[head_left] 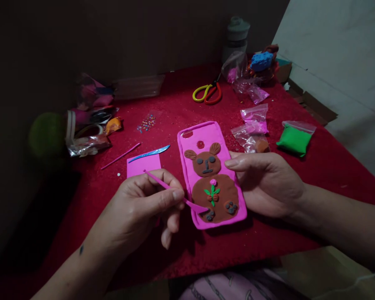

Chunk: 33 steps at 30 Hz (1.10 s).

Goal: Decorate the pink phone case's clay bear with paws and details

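My right hand (pixel 265 181) grips a pink phone case (pixel 192 166) by its right edge, thumb on the front and fingers behind. A brown clay bear (pixel 203 196) covers its face, with grey features, grey-padded paws and a pink flower (pixel 213 182) on green leaves at the belly. Pinched between thumb and fingers, a pink clay modelling tool (pixel 162 182) is in my left hand (pixel 153 204). Its flat, pointed end lies over the bear's lower left paw; whether it touches the clay I cannot tell.
On the red table (pixel 175 112) lie a blue modelling knife (pixel 149 153) on a pink sheet (pixel 143 166), a thin pink stick (pixel 121 155), scissors (pixel 213 92) and gems (pixel 146 123). Bagged green clay (pixel 295 138) sits right; a bottle (pixel 237 35) stands behind.
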Each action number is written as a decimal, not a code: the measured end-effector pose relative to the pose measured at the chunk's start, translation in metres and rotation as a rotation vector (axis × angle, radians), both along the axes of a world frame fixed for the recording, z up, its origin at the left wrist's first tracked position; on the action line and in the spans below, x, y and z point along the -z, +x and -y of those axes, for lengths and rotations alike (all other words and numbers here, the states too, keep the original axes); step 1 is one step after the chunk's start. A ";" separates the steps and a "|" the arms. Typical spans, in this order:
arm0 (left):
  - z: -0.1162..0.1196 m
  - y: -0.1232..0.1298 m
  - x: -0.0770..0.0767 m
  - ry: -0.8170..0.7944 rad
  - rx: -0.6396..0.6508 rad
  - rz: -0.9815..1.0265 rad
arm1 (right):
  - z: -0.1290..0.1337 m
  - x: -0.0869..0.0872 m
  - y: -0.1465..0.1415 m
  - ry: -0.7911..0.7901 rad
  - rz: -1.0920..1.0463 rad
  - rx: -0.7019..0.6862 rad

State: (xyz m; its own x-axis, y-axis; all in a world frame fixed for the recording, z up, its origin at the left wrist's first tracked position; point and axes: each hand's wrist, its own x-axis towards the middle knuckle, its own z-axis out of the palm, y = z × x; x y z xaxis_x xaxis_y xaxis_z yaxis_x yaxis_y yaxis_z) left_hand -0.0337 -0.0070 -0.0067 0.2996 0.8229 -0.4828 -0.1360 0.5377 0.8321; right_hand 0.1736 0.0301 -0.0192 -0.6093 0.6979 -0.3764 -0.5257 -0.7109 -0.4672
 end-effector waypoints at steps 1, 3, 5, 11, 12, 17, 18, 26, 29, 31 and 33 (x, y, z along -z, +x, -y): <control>0.000 0.000 0.000 -0.001 0.003 -0.004 | 0.000 0.000 0.000 0.003 -0.003 0.000; 0.001 0.001 -0.001 -0.001 -0.001 -0.019 | 0.000 -0.001 -0.001 0.011 -0.012 0.001; 0.001 0.001 -0.002 0.000 -0.009 -0.031 | 0.001 -0.001 -0.001 0.017 -0.014 0.004; 0.000 -0.001 0.001 0.001 0.020 -0.004 | -0.001 0.000 -0.001 0.019 0.008 -0.007; 0.000 -0.001 0.001 -0.002 0.024 -0.001 | -0.001 0.000 -0.001 0.011 0.006 -0.008; 0.001 -0.002 0.003 -0.002 0.020 -0.008 | -0.001 0.000 -0.002 -0.023 -0.002 -0.002; 0.000 -0.002 0.003 0.000 0.022 -0.014 | -0.001 0.000 -0.002 -0.026 0.005 -0.005; -0.001 -0.003 0.001 0.008 0.011 0.009 | 0.000 -0.002 -0.002 -0.016 0.014 0.007; 0.000 -0.003 0.002 0.013 0.018 0.024 | -0.001 -0.001 -0.002 -0.019 0.019 0.007; 0.000 -0.002 0.002 0.011 0.026 0.022 | 0.000 -0.001 -0.002 -0.017 0.017 0.001; 0.000 -0.002 0.002 0.007 0.026 0.008 | 0.000 -0.001 -0.002 -0.013 0.012 -0.001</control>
